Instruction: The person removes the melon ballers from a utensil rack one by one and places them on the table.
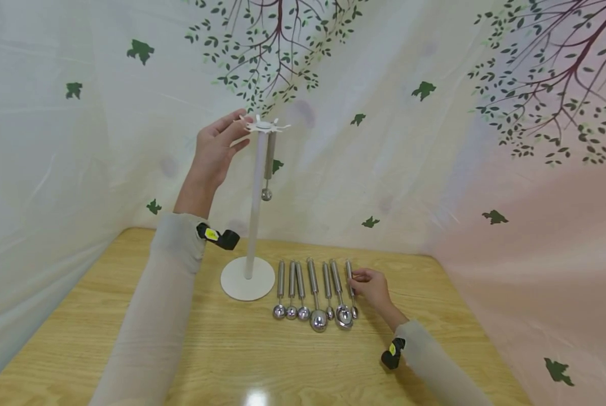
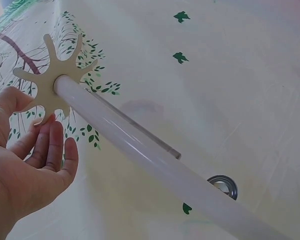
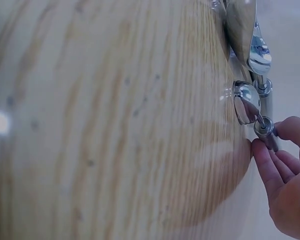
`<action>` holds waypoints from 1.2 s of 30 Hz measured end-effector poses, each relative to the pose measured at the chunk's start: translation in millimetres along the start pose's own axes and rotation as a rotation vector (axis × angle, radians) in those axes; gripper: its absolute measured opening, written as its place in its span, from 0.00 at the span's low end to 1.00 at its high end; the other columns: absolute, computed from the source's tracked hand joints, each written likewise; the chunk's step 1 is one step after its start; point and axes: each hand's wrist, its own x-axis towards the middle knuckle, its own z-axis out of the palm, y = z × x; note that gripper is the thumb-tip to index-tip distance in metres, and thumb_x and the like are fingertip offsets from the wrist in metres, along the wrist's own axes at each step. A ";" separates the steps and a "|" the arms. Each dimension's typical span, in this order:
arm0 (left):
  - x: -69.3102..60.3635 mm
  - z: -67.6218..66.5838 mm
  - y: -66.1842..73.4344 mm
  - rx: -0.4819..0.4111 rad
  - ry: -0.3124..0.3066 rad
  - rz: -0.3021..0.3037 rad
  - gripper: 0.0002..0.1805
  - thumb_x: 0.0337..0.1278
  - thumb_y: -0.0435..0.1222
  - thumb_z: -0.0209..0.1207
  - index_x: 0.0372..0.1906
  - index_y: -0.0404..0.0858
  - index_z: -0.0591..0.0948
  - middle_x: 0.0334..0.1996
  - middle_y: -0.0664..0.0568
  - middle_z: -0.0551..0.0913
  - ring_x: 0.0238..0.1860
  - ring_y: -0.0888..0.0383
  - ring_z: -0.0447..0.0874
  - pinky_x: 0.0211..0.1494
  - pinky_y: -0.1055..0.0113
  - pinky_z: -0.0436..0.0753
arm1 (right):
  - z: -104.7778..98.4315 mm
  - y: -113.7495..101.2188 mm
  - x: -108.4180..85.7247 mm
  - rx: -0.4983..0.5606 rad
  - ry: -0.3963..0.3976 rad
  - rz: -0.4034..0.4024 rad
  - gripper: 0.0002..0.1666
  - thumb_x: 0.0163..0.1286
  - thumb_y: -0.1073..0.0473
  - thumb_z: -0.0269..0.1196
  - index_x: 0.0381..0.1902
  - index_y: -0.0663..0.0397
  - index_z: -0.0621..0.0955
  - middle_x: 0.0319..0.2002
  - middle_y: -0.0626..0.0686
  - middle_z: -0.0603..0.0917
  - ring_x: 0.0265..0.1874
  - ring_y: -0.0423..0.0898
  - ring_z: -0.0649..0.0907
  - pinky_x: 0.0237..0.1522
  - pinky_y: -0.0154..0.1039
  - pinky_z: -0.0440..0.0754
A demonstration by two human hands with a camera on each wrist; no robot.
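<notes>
A white stand (image 1: 255, 197) with a round base and a pronged hook ring (image 1: 264, 127) on top rises from the table's left half. My left hand (image 1: 213, 148) is raised to that ring; in the left wrist view, thumb and fingers pinch its prongs (image 2: 42, 112). One small steel scoop (image 1: 269, 158) hangs from the ring behind the pole. Down on the table, my right hand (image 1: 374, 287) pinches the handle of the rightmost small scoop (image 1: 354, 312), whose bowl (image 3: 247, 102) appears close up in the right wrist view. That scoop lies at the end of a row.
Several more steel scoops (image 1: 319, 320) of various sizes lie side by side, handles pointing away, right of the stand's base (image 1: 237, 286). The wooden table (image 1: 282, 366) ends at a pale curtain (image 1: 343, 186) printed with branches and leaves.
</notes>
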 end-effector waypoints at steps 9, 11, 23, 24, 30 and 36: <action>-1.6 -2.4 0.8 0.001 0.015 -0.007 0.26 0.68 0.37 0.63 0.67 0.34 0.77 0.51 0.53 0.84 0.54 0.58 0.82 0.75 0.56 0.72 | 4.2 1.0 -0.2 -0.045 0.008 -0.064 0.15 0.59 0.75 0.70 0.44 0.77 0.83 0.34 0.68 0.88 0.25 0.38 0.85 0.27 0.33 0.87; -1.4 -2.7 0.4 -0.001 0.015 -0.007 0.26 0.68 0.37 0.63 0.67 0.34 0.77 0.51 0.53 0.84 0.55 0.57 0.82 0.75 0.56 0.72 | 5.2 1.1 -0.4 -0.055 0.014 -0.069 0.15 0.59 0.75 0.70 0.44 0.77 0.83 0.34 0.68 0.88 0.25 0.38 0.85 0.27 0.33 0.87; -0.6 -3.0 -1.1 -0.019 0.005 0.003 0.26 0.67 0.36 0.64 0.67 0.32 0.76 0.49 0.53 0.84 0.53 0.58 0.82 0.75 0.56 0.72 | 7.5 -3.1 -2.0 -0.155 0.004 -0.064 0.13 0.60 0.73 0.71 0.43 0.72 0.85 0.36 0.66 0.88 0.30 0.46 0.88 0.30 0.35 0.88; -0.6 -2.8 -1.1 -0.019 0.005 0.002 0.26 0.67 0.36 0.64 0.67 0.32 0.76 0.49 0.53 0.84 0.53 0.58 0.82 0.74 0.56 0.72 | 7.5 -3.4 -1.9 -0.164 0.004 -0.064 0.12 0.60 0.72 0.71 0.43 0.72 0.85 0.36 0.66 0.88 0.30 0.46 0.87 0.30 0.35 0.88; 0.6 -1.9 -1.7 -0.014 0.000 0.002 0.26 0.67 0.36 0.64 0.67 0.33 0.76 0.51 0.52 0.84 0.54 0.58 0.82 0.74 0.56 0.72 | 7.8 -4.3 -2.1 -0.201 0.012 -0.053 0.10 0.60 0.71 0.71 0.40 0.70 0.85 0.36 0.64 0.88 0.30 0.44 0.86 0.30 0.33 0.87; 1.5 -1.0 -1.8 -0.008 -0.002 0.002 0.27 0.67 0.37 0.64 0.68 0.33 0.76 0.51 0.53 0.83 0.54 0.57 0.82 0.75 0.56 0.72 | 7.6 -4.4 -2.9 -0.174 0.011 -0.043 0.09 0.61 0.72 0.71 0.40 0.71 0.85 0.35 0.65 0.87 0.28 0.44 0.86 0.29 0.34 0.87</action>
